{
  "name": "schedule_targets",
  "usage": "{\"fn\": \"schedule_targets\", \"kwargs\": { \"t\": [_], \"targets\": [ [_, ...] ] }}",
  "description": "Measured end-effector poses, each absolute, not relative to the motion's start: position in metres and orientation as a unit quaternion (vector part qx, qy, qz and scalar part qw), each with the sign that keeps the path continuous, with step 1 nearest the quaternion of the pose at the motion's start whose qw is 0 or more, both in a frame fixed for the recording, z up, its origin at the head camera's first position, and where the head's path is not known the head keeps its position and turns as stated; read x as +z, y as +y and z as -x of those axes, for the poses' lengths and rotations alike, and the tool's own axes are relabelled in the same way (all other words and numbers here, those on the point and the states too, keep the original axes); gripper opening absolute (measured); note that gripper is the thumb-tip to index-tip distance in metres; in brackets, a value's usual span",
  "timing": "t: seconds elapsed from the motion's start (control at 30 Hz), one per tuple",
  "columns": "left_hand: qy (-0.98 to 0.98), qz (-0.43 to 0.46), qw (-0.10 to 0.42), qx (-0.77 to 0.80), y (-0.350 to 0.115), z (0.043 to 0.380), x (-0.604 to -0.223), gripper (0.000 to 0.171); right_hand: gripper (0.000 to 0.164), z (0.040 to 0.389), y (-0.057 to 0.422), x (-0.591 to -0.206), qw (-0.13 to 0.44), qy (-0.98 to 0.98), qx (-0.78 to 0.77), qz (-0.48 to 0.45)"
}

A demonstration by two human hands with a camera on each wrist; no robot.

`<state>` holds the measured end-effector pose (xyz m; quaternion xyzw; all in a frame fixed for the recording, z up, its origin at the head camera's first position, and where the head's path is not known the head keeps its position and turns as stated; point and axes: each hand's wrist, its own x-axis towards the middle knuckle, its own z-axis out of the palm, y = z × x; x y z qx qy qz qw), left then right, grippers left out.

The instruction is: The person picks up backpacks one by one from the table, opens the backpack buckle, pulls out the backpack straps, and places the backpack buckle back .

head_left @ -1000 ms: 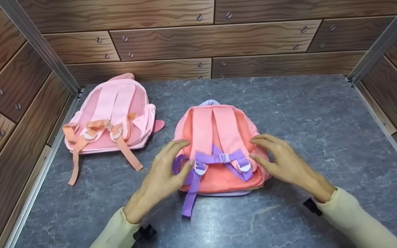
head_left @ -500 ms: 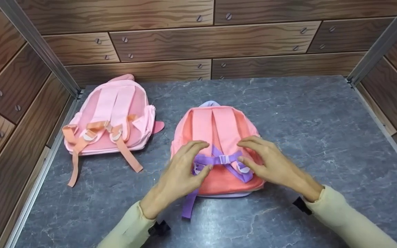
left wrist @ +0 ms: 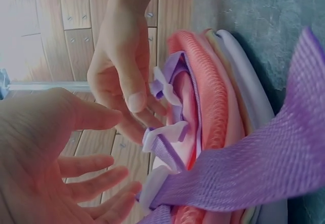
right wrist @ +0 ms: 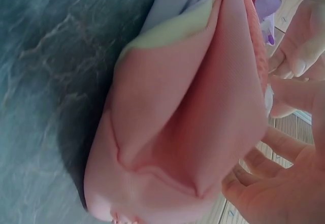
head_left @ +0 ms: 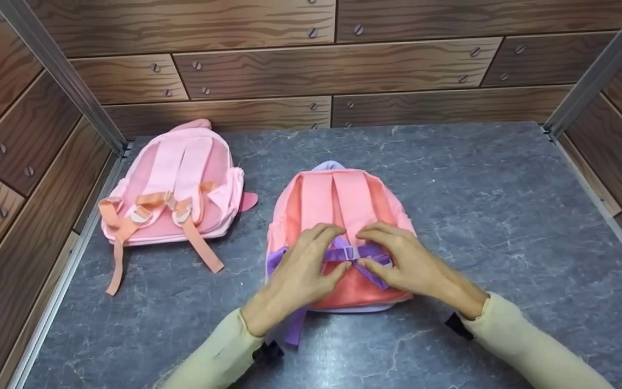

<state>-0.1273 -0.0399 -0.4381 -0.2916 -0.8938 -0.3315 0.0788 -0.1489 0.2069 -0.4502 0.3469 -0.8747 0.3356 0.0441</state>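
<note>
A coral-pink backpack (head_left: pixel 319 197) lies on its front at mid-table, shoulder straps up. Across those straps runs a purple webbing strap with a small white buckle (head_left: pixel 351 253). My left hand (head_left: pixel 303 267) hovers over the left of the buckle, thumb and fingers spread; the left wrist view shows it apart from the strap. On the buckle's other side is my right hand (head_left: pixel 416 265), fingers loosely bent and thumb apart from them, holding nothing. The right wrist view shows its fingers beside the bag's side pocket (right wrist: pixel 162 132); whether they touch the bag is unclear.
A second, light pink backpack (head_left: pixel 184 154) with orange straps (head_left: pixel 203 246) lies at the back left. A loose purple strap end (head_left: pixel 296 328) hangs onto the marbled dark table (head_left: pixel 484 189). Wood-patterned walls (head_left: pixel 268 67) and metal posts (head_left: pixel 592 73) enclose the table.
Both hands have moved inward from the sides of the coral backpack, closer together over the white buckle. Both backpacks have stayed in place.
</note>
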Motion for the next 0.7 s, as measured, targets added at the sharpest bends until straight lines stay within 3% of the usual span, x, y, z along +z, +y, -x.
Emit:
{"fn": "schedule_targets", "kwargs": {
  "t": [0.7],
  "targets": [
    [-0.932,0.255,0.099,-0.237,-0.022,0.132,-0.454,0.024,0.034,0.152,0.199,-0.46,0.051,-0.894,0.286,-0.342]
  ]
}}
